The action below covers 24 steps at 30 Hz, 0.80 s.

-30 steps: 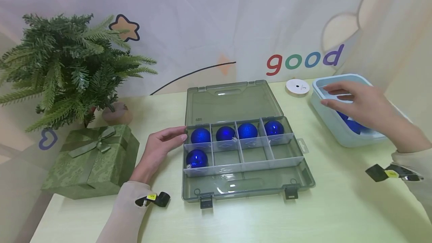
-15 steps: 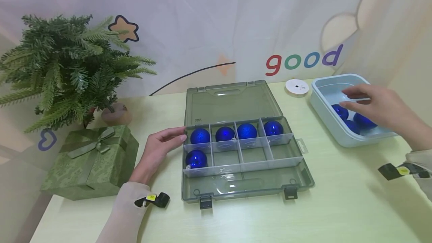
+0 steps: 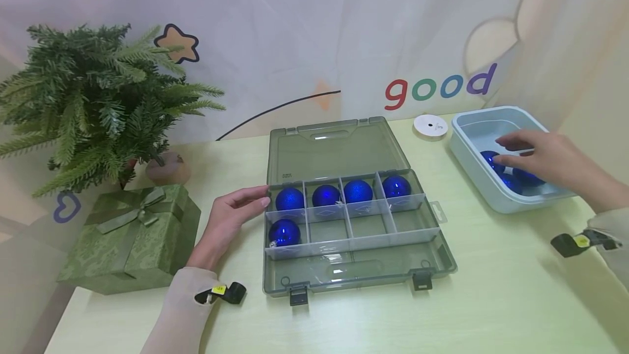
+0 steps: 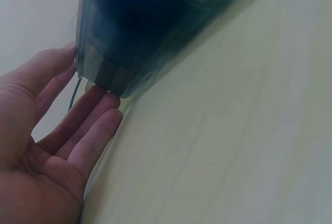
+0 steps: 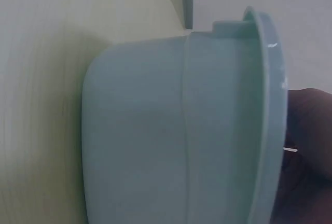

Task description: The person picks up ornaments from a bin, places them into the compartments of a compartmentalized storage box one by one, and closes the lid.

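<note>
A translucent grey-green compartment case (image 3: pixel 339 152) lies with its lid folded back. Four of its upper row's sections hold one blue bauble each, among them a glittery bauble (image 3: pixel 290 199); a shiny bauble (image 3: pixel 284 232) sits in the left section below. My left hand (image 3: pixel 228 217) touches the case's left edge, fingers nearly straight at its corner (image 4: pixel 114 76). On the right, my right hand (image 3: pixel 547 160) reaches into a light blue tub (image 3: pixel 476 179), thumb and fingers parted over a dark blue bauble (image 3: pixel 491 160). More blue baubles lie beneath it, partly hidden by the hand.
A green gift box (image 3: pixel 132 239) with a bow stands at the left, and a small artificial tree (image 3: pixel 108 102) behind it. A white ribbon spool (image 3: pixel 430 126) lies between the lid and the tub. A printed cloth (image 3: pixel 275 42) hangs along the table's back.
My right hand has moved from the tub's near-left rim rightward and down over the baubles inside it. My left hand has stayed at the case's edge.
</note>
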{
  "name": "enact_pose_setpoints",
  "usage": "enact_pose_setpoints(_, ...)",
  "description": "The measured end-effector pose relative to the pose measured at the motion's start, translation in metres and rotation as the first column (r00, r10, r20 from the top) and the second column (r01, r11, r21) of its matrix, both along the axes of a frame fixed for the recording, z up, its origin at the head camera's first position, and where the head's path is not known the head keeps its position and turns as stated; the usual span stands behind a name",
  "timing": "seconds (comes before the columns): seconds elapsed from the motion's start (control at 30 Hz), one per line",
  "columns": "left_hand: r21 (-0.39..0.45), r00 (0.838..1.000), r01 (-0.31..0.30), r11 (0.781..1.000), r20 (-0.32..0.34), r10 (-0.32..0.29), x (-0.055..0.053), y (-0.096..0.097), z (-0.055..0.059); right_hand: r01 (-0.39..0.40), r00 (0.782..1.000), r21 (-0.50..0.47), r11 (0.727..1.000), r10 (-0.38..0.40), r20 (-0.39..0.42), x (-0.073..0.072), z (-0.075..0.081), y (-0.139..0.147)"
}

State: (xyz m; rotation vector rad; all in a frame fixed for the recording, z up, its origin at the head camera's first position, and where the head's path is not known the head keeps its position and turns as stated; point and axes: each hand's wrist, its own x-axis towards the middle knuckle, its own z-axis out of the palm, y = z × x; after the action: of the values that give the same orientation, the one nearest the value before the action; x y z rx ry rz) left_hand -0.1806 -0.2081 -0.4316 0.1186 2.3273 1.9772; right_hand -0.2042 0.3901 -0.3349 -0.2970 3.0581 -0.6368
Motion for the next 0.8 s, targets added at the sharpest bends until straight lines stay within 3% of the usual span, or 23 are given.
enact_pose_setpoints(0.33, -0.003, 1.000, -0.002, 1.000, 0.001, 0.002, 0.000, 0.000, 0.000, -0.057, 0.998, 0.077, 0.995, 0.056, 0.020, -0.009, -0.006, 0.001)
enact_pose_setpoints(0.8, 0.006, 1.000, 0.000, 1.000, -0.003, 0.000, 0.000, 0.000, 0.000, -0.100, 0.995, 0.096, 0.990, 0.097, 0.031, -0.018, -0.012, 0.003)
